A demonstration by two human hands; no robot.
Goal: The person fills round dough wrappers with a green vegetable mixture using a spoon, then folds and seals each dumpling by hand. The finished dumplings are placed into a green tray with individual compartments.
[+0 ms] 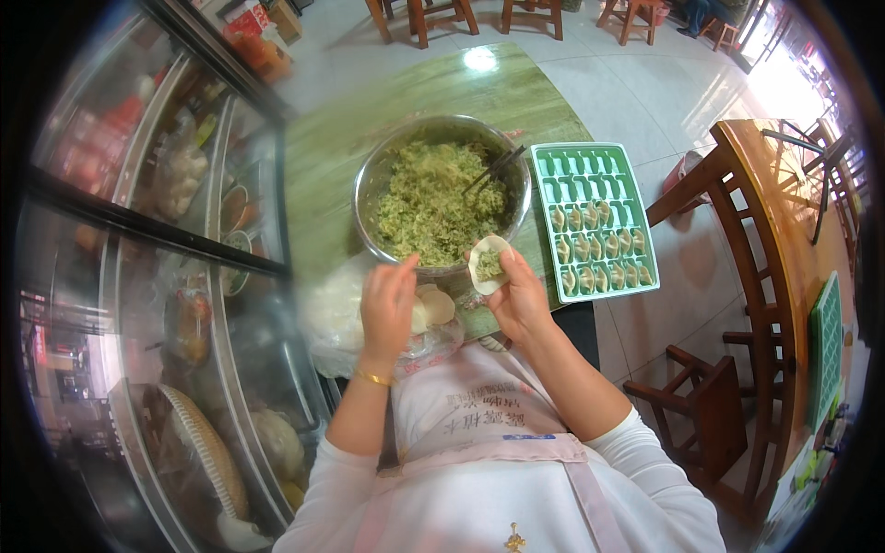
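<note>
My right hand [518, 294] holds a round dumpling wrapper [489, 264] with green filling on it, near the bowl's rim. On the other side, my left hand [388, 301] is raised over the wrappers, blurred, with nothing seen in it; its fingers look partly bent. Loose dumpling wrappers [437, 305] lie on a clear plastic bag [339, 318] below it. A large steel bowl [361, 200] of chopped green filling [432, 200] stands on the table, with dark chopsticks [494, 168] leaning in it. Beside it, a green plastic tray [598, 153] has several dumplings [586, 247] in its lower rows.
The green wood-grain table [318, 166] stands beside a glass-fronted display cabinet [242, 256] with food on its shelves. On the right are a wooden stool [712, 411], a wooden chair [743, 256] and another green tray [824, 352]. A person sits at the far top right.
</note>
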